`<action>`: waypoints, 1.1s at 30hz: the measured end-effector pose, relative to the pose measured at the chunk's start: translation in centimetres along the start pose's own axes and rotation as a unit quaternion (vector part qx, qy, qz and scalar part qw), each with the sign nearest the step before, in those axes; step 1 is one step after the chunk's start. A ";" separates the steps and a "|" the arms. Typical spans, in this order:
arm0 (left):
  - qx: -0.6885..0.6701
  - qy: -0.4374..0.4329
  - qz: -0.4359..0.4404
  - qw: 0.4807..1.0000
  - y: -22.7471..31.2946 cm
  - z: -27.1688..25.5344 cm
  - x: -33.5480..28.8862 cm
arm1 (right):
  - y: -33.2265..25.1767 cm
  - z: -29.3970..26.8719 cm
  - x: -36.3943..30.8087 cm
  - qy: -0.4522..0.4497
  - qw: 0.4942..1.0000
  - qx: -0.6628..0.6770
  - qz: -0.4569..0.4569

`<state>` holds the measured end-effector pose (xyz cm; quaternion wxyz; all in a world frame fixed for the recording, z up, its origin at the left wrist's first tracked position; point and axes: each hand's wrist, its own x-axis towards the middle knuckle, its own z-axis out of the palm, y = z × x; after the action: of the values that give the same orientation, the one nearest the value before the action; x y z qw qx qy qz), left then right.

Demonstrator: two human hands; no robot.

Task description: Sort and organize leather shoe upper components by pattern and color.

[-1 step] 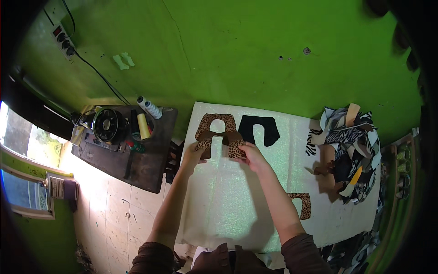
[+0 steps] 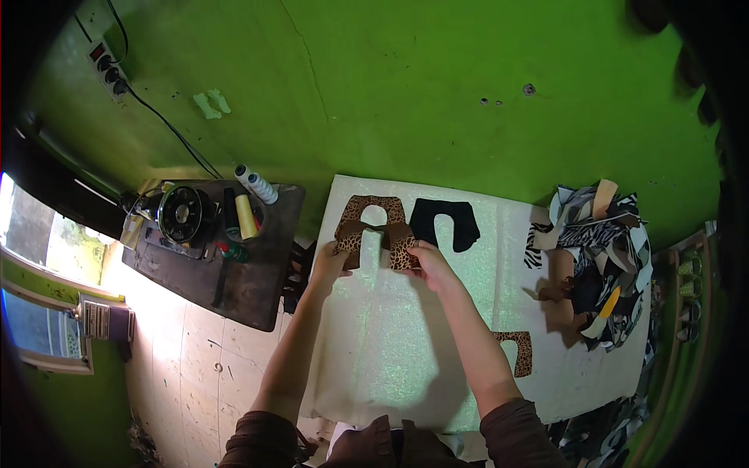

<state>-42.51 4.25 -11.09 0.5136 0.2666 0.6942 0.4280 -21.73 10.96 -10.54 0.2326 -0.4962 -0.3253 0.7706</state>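
My left hand and my right hand each pinch one end of an arched, leopard-print cut piece with brown along its upper edge; it looks like fabric or leather. Both hands hold it just above the white table surface. Behind it lies another leopard-print arched piece, partly covered by the held one. To the right of that, a black arched piece lies flat. A smaller-looking leopard-print piece rests near my right forearm, which hides part of it.
Cut scraps, many zebra-striped, are heaped on the right of the white-covered table. On the left, a dark table bears a machine with a black wheel, thread cones and a yellow spool. A green wall rises behind.
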 end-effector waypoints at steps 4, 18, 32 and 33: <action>0.047 0.014 0.022 0.999 0.3 0.2 3.5 | -0.4 1.1 2.5 0.041 0.998 -0.042 -0.028; 0.080 0.037 0.121 0.989 -3.5 0.6 8.8 | 2.0 1.7 6.1 0.161 0.982 -0.011 -0.097; 0.389 0.221 0.328 0.832 -0.4 0.8 5.0 | 2.4 3.9 3.4 0.339 0.708 -0.521 -0.334; 0.403 0.207 0.320 0.832 -0.3 1.1 5.3 | 2.4 3.9 3.6 0.333 0.682 -0.540 -0.363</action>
<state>-43.17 8.78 -14.03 0.0393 0.5620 0.7713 0.2963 -26.83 10.73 -13.30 0.2791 -0.6023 -0.7411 0.1007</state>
